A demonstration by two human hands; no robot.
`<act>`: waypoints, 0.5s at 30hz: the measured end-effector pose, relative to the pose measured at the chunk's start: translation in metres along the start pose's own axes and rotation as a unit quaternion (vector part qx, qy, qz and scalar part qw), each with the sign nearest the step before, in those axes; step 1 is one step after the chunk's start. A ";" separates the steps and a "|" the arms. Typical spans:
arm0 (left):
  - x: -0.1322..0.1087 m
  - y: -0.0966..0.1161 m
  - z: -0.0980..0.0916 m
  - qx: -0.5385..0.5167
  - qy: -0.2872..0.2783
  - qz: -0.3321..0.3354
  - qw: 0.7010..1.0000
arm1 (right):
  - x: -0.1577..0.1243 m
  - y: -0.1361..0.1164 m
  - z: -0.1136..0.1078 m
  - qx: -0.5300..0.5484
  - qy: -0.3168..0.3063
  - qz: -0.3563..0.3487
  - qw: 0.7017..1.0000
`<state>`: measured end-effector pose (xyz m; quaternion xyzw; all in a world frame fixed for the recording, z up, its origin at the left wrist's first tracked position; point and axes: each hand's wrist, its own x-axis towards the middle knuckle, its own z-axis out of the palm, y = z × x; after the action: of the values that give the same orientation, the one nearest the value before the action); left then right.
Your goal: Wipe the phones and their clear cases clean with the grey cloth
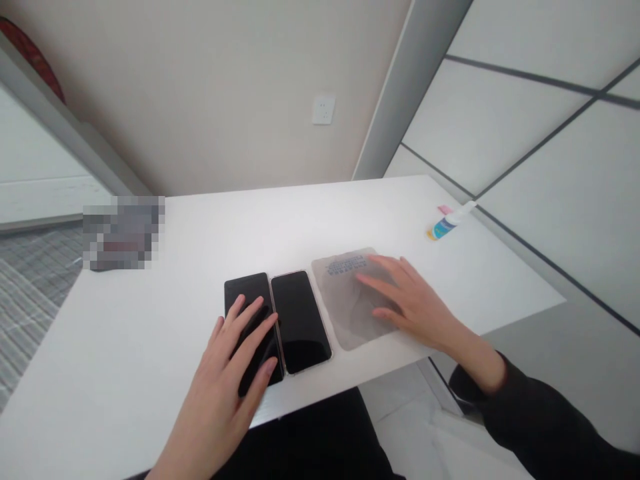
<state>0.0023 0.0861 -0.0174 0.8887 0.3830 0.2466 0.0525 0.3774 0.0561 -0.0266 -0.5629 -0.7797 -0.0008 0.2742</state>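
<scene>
Left hand (227, 373): fingers lying flat and spread on left phone (253, 327), grasping nothing
Right hand (407, 300): fingers resting extended on cloth (350, 300), not clenching
Phones: right phone (300, 320) touching left one, near table (150, 333) front edge
Bottle (447, 223): lying well apart

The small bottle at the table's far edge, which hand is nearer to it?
Right. The right hand lies on the grey cloth, short of the bottle; the left hand rests on a phone, farther away.
</scene>
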 end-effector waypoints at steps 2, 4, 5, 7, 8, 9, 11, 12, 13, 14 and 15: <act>-0.003 0.000 0.002 0.022 0.006 -0.010 1.000 | 0.003 -0.009 0.005 0.002 -0.040 -0.005 0.999; -0.009 -0.002 0.004 0.055 0.006 -0.024 0.998 | 0.006 -0.005 0.004 -0.004 -0.023 0.028 0.999; -0.013 -0.004 0.004 0.067 0.003 -0.034 0.997 | 0.008 0.000 0.004 -0.009 -0.005 0.052 0.999; -0.021 -0.009 0.001 0.080 -0.002 -0.055 0.995 | 0.013 0.013 0.005 -0.019 0.028 0.103 0.994; -0.025 -0.011 -0.001 0.079 -0.002 -0.067 0.995 | 0.016 0.020 0.007 -0.022 0.036 0.123 0.991; -0.028 -0.013 -0.003 0.077 0.000 -0.080 0.994 | 0.020 0.025 0.011 -0.020 0.038 0.139 0.989; -0.035 -0.015 -0.009 0.077 0.009 -0.107 0.991 | 0.029 0.034 0.019 -0.005 0.036 0.161 0.986; -0.038 -0.014 -0.012 0.079 0.015 -0.121 0.989 | 0.033 0.037 0.022 0.008 0.033 0.168 0.985; -0.040 -0.013 -0.014 0.083 0.021 -0.132 0.988 | 0.037 0.038 0.023 0.024 0.030 0.175 0.984; -0.041 -0.011 -0.016 0.092 0.027 -0.139 0.986 | 0.040 0.038 0.023 0.041 0.028 0.184 0.982; -0.042 -0.009 -0.016 0.103 0.032 -0.144 0.984 | 0.044 0.037 0.021 0.058 0.027 0.196 0.978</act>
<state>-0.0361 0.0612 -0.0226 0.8162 0.5323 0.2241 -0.0169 0.3913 0.1142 -0.0366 -0.6879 -0.6450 0.0828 0.3223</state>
